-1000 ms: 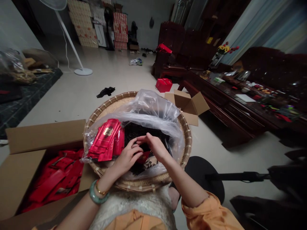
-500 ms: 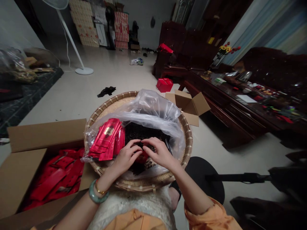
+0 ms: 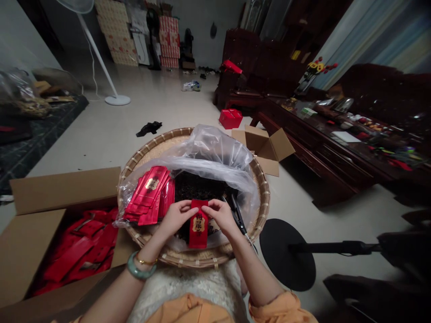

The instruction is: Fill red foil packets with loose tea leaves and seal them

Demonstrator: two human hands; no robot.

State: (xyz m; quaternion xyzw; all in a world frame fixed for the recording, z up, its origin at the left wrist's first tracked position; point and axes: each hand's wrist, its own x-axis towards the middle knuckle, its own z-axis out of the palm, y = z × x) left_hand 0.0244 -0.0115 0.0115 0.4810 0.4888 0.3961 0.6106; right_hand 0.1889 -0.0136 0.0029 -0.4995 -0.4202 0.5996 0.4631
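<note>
A red packet [image 3: 198, 229] with a gold label and dark lettering hangs upright in front of me. My left hand [image 3: 178, 217] pinches its top left edge, and my right hand [image 3: 221, 216] pinches the top right. Behind it, dark loose leaves that look like tea [image 3: 191, 185] fill an open clear plastic bag [image 3: 215, 166]. To the left of my left hand lies a fanned stack of red packets [image 3: 150, 193]. A black-handled tool, perhaps scissors [image 3: 237, 215], rests beside my right hand. All this sits in a round woven bamboo tray [image 3: 144, 150] on my lap.
At the left stands an open carton [image 3: 63, 188] full of red packets. Another open carton [image 3: 266, 143] is beyond the tray, near a red box [image 3: 230, 119]. A black round base [image 3: 286, 255] stands at the right. A long dark wooden table [image 3: 319, 148] holds clutter.
Both hands were cupped together over the leaves, with something red beneath. Now they hold a red packet by its top, front face showing. The black-handled tool is more exposed.
</note>
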